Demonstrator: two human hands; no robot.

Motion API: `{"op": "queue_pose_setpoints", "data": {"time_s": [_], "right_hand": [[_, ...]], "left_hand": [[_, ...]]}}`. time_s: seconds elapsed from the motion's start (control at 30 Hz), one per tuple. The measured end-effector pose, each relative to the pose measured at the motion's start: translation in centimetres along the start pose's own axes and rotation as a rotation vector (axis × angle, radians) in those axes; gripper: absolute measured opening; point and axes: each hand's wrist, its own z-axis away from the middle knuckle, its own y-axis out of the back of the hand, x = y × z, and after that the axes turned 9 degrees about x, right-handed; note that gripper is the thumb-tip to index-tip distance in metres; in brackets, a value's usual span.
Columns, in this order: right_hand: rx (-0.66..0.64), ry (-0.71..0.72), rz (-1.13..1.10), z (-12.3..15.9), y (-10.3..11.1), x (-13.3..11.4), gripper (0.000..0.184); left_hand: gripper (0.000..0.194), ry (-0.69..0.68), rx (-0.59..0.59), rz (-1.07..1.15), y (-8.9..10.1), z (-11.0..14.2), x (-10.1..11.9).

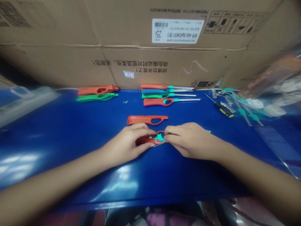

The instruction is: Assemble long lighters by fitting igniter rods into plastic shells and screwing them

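My left hand (131, 139) grips the rear of an opened red lighter casing (143, 141), thumb on the near side and fingers on the far side. A teal trigger piece (160, 137) and a thin white wire show inside it. At the casing's right end, my right hand (188, 138) has its fingers pinched together by the trigger; what they hold is hidden. A small metal and teal tip (208, 131) shows beyond that hand. Just behind both hands lies the other casing half, an orange-red shell (138, 119) with an oval trigger opening.
Several assembled long-nosed lighters (160, 102) lie in a row at the back. Orange (94, 90) and green (94, 98) casings lie to their left. A yellow-black screwdriver (223, 110) and metal tubes with teal parts (244, 114) are at right. A cardboard wall (70, 69) bounds the blue table (70, 125).
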Motion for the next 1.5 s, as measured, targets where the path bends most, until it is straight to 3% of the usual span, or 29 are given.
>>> {"op": "queue_pose_setpoints", "data": {"time_s": [0.23,0.37,0.47,0.63,0.9,1.1,1.27,1.4,1.5], "right_hand": [[0.027,-0.099,-0.093,0.0,-0.1,0.0,0.024],[0.086,-0.121,-0.144,0.2,0.2,-0.1,0.023],[0.052,-0.098,-0.188,0.2,0.4,-0.3,0.019],[-0.013,-0.065,-0.165,0.1,0.0,-0.6,0.016],[0.055,-0.143,-0.327,0.3,0.5,0.6,0.012],[0.177,-0.225,-0.089,1.0,0.8,3.0,0.017],[0.33,-0.435,0.069,1.7,1.4,6.0,0.017],[0.529,-0.66,0.19,3.7,2.1,10.6,0.015],[0.399,-0.991,0.333,6.3,2.6,14.3,0.019]], "left_hand": [[0.034,-0.108,-0.085,-0.041,0.4,-0.1,0.2],[0.035,-0.194,-0.153,-0.18,0.6,-0.1,0.5],[0.035,-0.237,-0.181,-0.29,0.8,-0.2,0.8],[0.035,-0.282,-0.178,-0.414,0.8,-0.3,1.0],[0.036,-0.297,-0.14,-0.373,0.6,0.0,0.1],[0.039,-0.297,-0.119,-0.337,0.6,-0.1,-0.4],[0.038,-0.311,-0.144,-0.365,0.9,-0.1,-0.4],[0.038,-0.286,-0.139,-0.354,0.9,-0.1,-0.5],[0.037,-0.304,-0.108,-0.355,0.8,0.0,-0.6]]}}
